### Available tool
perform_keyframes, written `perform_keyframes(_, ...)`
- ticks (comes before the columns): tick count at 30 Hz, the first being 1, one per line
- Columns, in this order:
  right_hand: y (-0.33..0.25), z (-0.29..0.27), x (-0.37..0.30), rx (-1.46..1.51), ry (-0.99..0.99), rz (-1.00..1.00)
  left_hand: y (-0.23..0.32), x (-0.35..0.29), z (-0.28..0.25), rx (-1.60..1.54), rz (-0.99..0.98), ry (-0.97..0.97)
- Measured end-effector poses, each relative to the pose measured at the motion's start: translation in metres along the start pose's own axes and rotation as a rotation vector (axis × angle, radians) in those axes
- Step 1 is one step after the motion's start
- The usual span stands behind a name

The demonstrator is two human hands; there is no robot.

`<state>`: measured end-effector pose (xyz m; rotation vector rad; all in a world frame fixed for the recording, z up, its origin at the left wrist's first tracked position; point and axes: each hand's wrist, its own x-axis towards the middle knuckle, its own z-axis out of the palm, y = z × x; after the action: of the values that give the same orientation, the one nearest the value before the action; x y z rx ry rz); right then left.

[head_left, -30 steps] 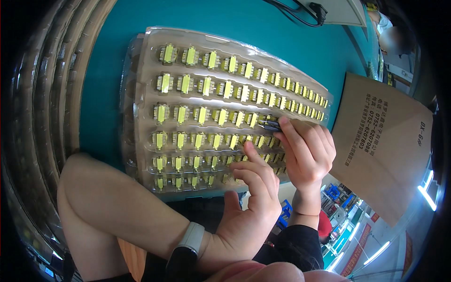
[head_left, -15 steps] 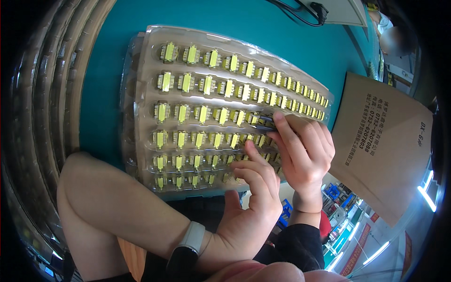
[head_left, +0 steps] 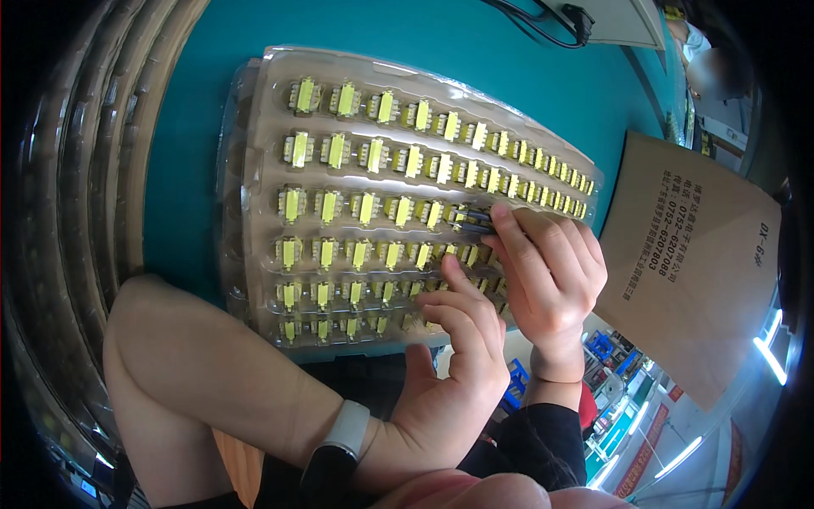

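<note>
A clear plastic tray (head_left: 339,236) holds rows of small transformers (head_left: 366,208) wrapped in yellow tape, each in its own pocket. Dark tweezers (head_left: 477,222) are pinched between the thumb and fingers of my right hand (head_left: 555,263). Their prongs stand apart and point left, at a transformer in the third row from the far side; whether they touch it I cannot tell. My left hand (head_left: 466,339) is turned partly palm up at the tray's near edge, fingers apart and loosely bent, holding nothing. Its index fingertip lies by the fourth row. My hands hide several pockets at the near right.
More trays lie beneath this one on the green table (head_left: 191,170). Tall stacked trays (head_left: 102,170) rise at the left. A brown cardboard box (head_left: 691,254) stands at the right. A black cable plug (head_left: 578,21) lies at the far edge; another person (head_left: 697,38) is at the far right.
My right hand has shifted very slightly, and the tweezers have turned a little so that both prongs show apart. My left hand and the tray have stayed in place.
</note>
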<state>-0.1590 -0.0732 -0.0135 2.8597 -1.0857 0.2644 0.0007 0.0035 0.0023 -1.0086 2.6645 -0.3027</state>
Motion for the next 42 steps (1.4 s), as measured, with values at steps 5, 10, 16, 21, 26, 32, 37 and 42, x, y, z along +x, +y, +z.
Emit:
perform_keyframes(5, -0.001, -0.002, -0.001, 0.009, -0.002, 0.015, -0.002, 0.001, -0.001, -0.017, 0.017, -0.008)
perform_keyframes(10, -0.001, 0.000, 0.000, 0.008, -0.002, 0.018, -0.002, 0.001, -0.001, -0.021, 0.018, -0.007)
perform_keyframes(16, 0.000, -0.001, 0.000, -0.010, -0.004, 0.004, -0.001, 0.001, 0.000, -0.017, 0.026, -0.003)
perform_keyframes(21, -0.001, -0.002, -0.001, -0.012, -0.007, -0.005, 0.002, 0.001, 0.000, -0.028, 0.007, 0.004)
perform_keyframes(26, 0.000, -0.001, -0.001, -0.006, -0.014, 0.001, -0.001, 0.000, 0.001, -0.007, 0.022, 0.013)
perform_keyframes(32, -0.006, -0.007, 0.003, -0.024, -0.032, 0.058, -0.003, 0.001, 0.000, 0.001, 0.027, 0.010)
perform_keyframes(37, -0.012, -0.011, 0.008, -0.073, -0.076, 0.063, 0.002, 0.002, 0.002, -0.028, 0.001, 0.012)
perform_keyframes(42, -0.005, -0.014, 0.009, -0.086, -0.128, -0.041, 0.001, 0.001, 0.002, -0.017, 0.002, 0.015)
